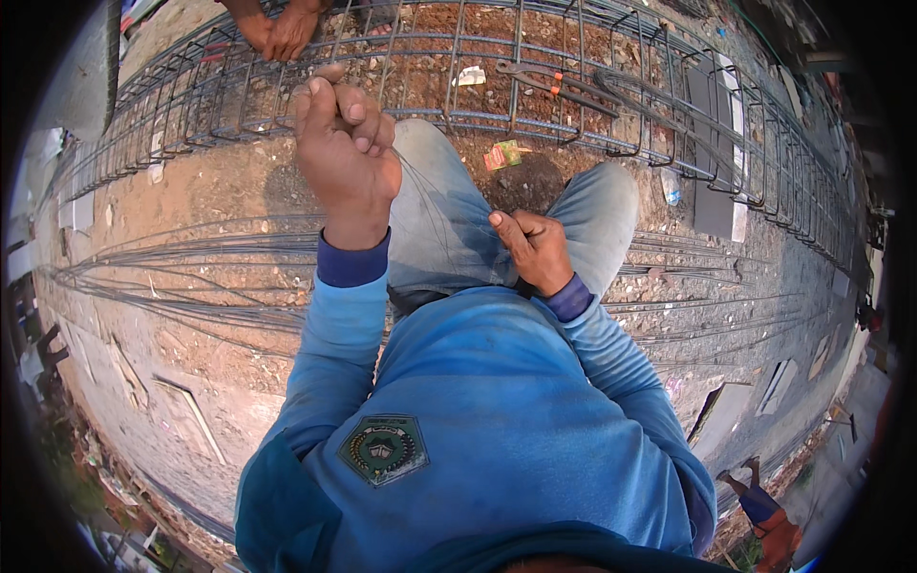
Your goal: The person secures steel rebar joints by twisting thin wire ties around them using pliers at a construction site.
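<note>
Your left hand (pixel 344 143): raised, clenched in a fist around thin grey tie wire strands (pixel 430 205), just in front of the long grey steel rebar cage (pixel 611 134) lying on the reddish dirt ground (pixel 220 181).
Your right hand (pixel 535 250): low at your lap, fingers pinched on the same wire strands, which run between both hands across your jeans.
Orange-handled pincers (pixel 546 81): resting on top of the cage.
Another person's hands (pixel 277 29): on the cage's far side.
</note>
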`<state>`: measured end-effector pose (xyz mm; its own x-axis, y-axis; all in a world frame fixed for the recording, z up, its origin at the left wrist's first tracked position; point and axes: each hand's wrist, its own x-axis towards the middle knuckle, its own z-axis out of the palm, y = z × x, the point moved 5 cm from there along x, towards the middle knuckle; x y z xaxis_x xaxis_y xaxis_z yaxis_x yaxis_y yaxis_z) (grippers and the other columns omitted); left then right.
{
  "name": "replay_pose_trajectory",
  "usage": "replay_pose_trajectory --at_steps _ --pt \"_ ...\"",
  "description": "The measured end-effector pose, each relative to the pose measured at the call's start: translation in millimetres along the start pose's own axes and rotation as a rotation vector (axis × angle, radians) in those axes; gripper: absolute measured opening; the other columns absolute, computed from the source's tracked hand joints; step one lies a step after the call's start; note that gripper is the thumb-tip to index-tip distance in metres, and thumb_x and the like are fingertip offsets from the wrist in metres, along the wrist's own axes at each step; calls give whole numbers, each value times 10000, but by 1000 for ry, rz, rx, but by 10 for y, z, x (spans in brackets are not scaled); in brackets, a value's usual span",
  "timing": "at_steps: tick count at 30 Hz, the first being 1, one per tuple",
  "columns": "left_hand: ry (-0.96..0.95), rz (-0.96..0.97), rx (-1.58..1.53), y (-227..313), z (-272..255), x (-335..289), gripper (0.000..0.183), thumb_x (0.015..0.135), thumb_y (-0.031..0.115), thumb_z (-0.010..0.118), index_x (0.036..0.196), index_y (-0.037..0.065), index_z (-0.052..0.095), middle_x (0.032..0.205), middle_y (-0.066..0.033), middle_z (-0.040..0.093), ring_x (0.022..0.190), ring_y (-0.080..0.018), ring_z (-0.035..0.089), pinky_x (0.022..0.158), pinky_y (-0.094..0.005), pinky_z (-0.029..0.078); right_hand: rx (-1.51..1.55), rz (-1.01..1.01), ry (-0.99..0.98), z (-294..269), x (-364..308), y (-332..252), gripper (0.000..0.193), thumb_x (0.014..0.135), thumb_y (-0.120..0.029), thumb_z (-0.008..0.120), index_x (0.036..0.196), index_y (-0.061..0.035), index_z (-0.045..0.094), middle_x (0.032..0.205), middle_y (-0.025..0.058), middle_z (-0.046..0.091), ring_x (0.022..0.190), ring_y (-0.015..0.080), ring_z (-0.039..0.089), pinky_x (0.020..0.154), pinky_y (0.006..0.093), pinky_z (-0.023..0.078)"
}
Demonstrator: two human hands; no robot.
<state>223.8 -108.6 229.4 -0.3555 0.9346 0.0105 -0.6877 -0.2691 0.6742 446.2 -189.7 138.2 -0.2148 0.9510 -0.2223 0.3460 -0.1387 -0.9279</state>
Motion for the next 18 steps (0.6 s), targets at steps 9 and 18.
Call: replay_pose_trajectory --at_steps 9,18 --pt "-237 1 156 -509 704 -475 235 1021 255 391 1061 43 484 666 -20 477 468 -66 350 435 -209 314 146 -412 203 -301 191 -1016 387 982 -295 500 1185 31 554 1034 134 597 943 219 568 786 311 450" --pt "-202 -245 42 -669 573 -295 253 1012 271 401 1047 45 509 798 -67 595 673 -146 577 651 -303 503 -44 -291 171 -655 106 -564 219 966 -184 543 987 19 624 694 63 583 578 153 532 545 273 429"
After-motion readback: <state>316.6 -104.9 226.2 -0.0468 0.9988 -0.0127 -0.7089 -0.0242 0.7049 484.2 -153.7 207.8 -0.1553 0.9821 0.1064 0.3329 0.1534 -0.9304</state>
